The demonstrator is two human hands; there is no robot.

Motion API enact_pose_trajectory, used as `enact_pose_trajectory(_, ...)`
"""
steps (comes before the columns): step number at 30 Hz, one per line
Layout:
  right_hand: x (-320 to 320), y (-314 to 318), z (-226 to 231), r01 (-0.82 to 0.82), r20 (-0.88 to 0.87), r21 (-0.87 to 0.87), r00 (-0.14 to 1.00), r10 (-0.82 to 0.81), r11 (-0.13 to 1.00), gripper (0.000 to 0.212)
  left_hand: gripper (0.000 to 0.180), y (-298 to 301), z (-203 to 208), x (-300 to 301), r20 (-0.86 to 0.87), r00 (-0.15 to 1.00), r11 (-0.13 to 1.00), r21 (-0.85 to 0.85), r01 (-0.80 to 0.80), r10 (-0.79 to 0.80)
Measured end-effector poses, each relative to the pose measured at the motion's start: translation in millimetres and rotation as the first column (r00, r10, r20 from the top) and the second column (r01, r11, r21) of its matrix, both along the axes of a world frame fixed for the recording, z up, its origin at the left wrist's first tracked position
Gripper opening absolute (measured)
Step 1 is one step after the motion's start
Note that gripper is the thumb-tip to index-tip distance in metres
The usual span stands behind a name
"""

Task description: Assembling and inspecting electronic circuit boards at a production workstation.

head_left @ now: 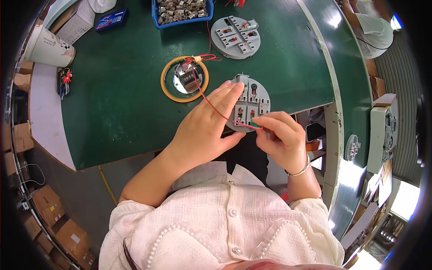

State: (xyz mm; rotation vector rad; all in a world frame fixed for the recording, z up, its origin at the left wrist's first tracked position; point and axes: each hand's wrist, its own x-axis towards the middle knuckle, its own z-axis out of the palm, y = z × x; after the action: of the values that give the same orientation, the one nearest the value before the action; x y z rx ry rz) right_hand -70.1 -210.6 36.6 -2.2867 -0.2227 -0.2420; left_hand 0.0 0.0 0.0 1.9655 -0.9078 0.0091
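A round grey base (264, 97) with raised blocks, small red parts and a black round part lies near the table's front edge. My left hand (198, 119) holds its left side, fingers over the upper part and thumb at the lower rim. In a pinch at the base's lower right, my right hand (282, 137) has a test lead (256, 125) with a green end; its tip is hidden. The lead's red wire (204, 95) runs across my left hand to a round meter (186, 81) ringed by a yellow tape roll (164, 86).
A second round grey base (236, 54) lies beyond. At the back stand a blue bin (183, 22) of small metal-and-glass bulbs and a blue box (112, 20). A paper cup (50, 47) and a bundle of leads (65, 81) are at left. Another person (375, 31) sits far right.
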Motion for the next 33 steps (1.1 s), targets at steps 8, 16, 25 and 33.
enact_pose_trajectory(8,1,0,-6,-0.057,0.096,-0.082,0.993,0.065,0.995,0.034,0.073,1,0,0,0.076,0.996,0.996,0.088,0.032,-0.038)
enact_pose_trajectory(16,22,-17,-7,0.199,0.016,0.045,0.98,-0.2,0.979,0.033,0.066,1,4,-1,0.087,0.996,0.992,0.123,0.005,-0.016)
enact_pose_trajectory(25,22,-23,-2,0.13,0.044,0.057,0.99,-0.132,0.99,0.032,0.067,0,4,-1,0.11,0.994,0.99,0.138,0.005,-0.02)
enact_pose_trajectory(33,11,-16,1,0.116,-0.056,0.096,0.992,-0.11,0.989,0.032,0.069,0,3,0,0.113,0.993,0.991,0.13,0.005,-0.02)
